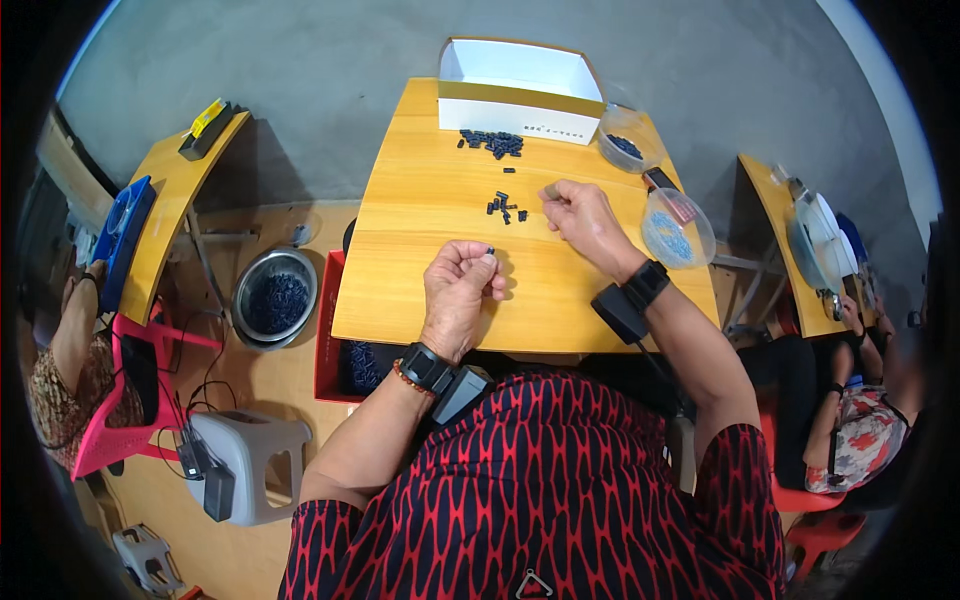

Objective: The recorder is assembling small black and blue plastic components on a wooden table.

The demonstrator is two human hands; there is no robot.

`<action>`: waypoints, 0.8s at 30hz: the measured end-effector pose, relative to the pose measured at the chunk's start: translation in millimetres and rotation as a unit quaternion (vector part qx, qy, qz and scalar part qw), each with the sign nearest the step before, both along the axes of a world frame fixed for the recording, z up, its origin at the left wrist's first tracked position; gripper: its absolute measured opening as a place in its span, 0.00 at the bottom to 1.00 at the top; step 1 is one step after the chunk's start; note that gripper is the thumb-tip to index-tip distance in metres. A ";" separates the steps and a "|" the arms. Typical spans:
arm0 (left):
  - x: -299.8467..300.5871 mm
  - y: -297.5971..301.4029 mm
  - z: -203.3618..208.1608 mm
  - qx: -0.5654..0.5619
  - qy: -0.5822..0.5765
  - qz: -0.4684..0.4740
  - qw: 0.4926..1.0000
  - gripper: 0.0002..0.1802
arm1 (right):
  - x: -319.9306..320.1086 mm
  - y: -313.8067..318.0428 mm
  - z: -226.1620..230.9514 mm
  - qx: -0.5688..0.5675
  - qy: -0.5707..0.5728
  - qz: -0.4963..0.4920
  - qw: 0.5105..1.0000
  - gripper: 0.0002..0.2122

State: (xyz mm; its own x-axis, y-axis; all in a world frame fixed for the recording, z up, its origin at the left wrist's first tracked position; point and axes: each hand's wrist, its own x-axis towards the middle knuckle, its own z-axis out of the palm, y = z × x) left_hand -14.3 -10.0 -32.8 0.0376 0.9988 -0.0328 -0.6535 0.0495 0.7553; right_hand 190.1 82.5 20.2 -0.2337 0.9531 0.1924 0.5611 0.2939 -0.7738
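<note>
On the far left, another person's arm (75,330) is sitting at a different table, apart from this work. A metal bowl (276,297) full of dark bits is resting on the floor near the wooden table (420,290).

The left hand (460,295) is curling shut and pinching one small dark piece (490,250) at its fingertips. The piece is poking up just above the fingers. It is too tiny to tell which way its long side is pointing.

A little scatter of dark pieces (506,208) is lying on the table, up and to the right of the left hand. It is sitting between the two hands, and the right hand is nearer to it.

The right hand (585,218) is closing its fingers beside that scatter. I cannot tell if it is holding anything, because the fingers are hiding the inside.

Further back, a bigger pile of pieces (495,143) is lying in front of a white box (520,75). On the right, two clear bowls (678,230) are holding blue bits.
</note>
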 end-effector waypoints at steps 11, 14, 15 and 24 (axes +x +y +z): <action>2.6 -1.4 3.6 -0.009 -0.019 -0.008 1.000 0.05 | -23.6 31.7 -11.7 0.063 -0.108 0.030 0.992 0.08; 2.2 -0.7 4.0 -0.011 -0.013 -0.010 1.000 0.06 | -23.1 32.5 -11.5 0.087 -0.125 0.033 0.988 0.07; 2.4 -0.9 4.1 -0.014 -0.012 -0.011 1.000 0.05 | -23.3 32.1 -10.2 0.086 -0.126 0.041 0.987 0.07; 3.1 -1.6 8.6 -0.021 -0.004 -0.017 1.000 0.05 | -2.1 7.5 15.7 -0.086 0.114 0.070 0.987 0.07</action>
State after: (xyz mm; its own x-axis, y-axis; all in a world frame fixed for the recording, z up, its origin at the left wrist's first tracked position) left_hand -11.1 -11.6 -24.2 0.0718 0.9947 -0.0738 -0.6572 0.1028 0.7466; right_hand 188.0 90.0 35.9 -0.3350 0.9376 0.0933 0.3306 0.2097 -0.9202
